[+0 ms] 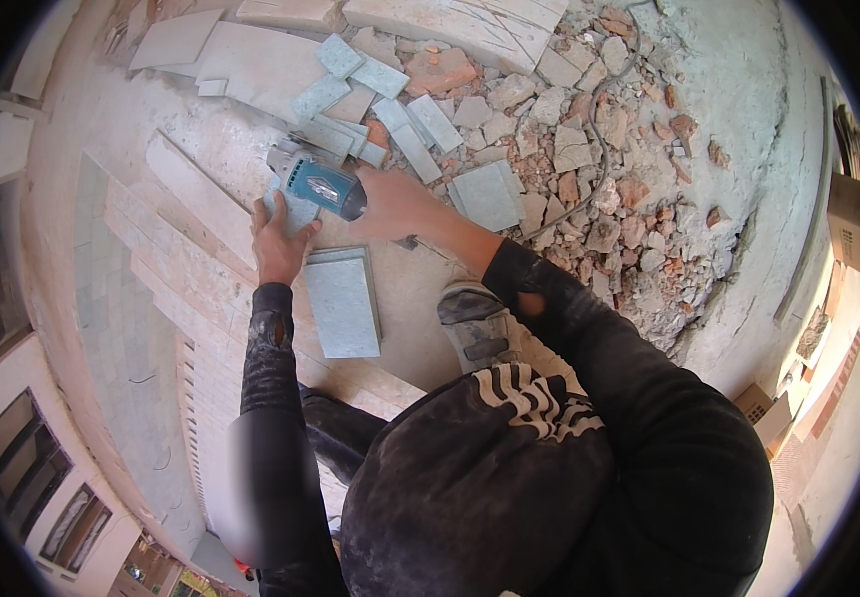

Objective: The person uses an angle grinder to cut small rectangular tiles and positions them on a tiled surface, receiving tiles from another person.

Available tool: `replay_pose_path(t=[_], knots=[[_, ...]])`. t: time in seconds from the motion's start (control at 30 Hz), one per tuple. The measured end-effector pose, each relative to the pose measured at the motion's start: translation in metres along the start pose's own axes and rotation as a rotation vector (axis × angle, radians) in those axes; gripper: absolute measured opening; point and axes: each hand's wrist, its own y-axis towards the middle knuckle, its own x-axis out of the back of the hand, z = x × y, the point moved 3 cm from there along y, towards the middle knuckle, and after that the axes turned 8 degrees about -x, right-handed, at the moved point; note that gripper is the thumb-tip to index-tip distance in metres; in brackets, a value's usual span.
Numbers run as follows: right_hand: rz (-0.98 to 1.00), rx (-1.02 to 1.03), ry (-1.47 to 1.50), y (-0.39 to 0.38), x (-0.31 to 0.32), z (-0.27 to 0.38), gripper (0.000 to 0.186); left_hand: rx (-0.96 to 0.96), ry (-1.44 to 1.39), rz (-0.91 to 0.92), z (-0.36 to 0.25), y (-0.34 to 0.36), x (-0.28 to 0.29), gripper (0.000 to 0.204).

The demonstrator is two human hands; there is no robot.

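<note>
A teal angle grinder (321, 186) with a metal head sits over a small grey-blue tile (299, 212). My right hand (390, 204) is wrapped round the rear of the grinder's body. On the near end of that tile rests my left hand (279, 244), its thumb at one side and its fingers at the other, gripping it. The disc is not clearly visible. Just below, a stack of larger grey-blue tiles (343, 306) lies on the ground. Several cut tile pieces (335, 134) are piled beyond the grinder's head.
Broken brick and concrete rubble (589, 149) spreads to the right, with a dark cable (604, 164) running over it. More tiles (488, 195) lie at its edge. Pale slabs (460, 30) lie at the far side. My shoe (472, 318) is beside the tile stack. Cardboard boxes (848, 221) stand far right.
</note>
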Motion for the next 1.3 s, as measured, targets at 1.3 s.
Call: replay_pose_path(t=[1.3], knots=[[0.125, -0.060, 0.003, 0.055, -0.016, 0.024, 0.069, 0.007, -0.003, -0.003, 0.004, 0.000, -0.004, 0.086]])
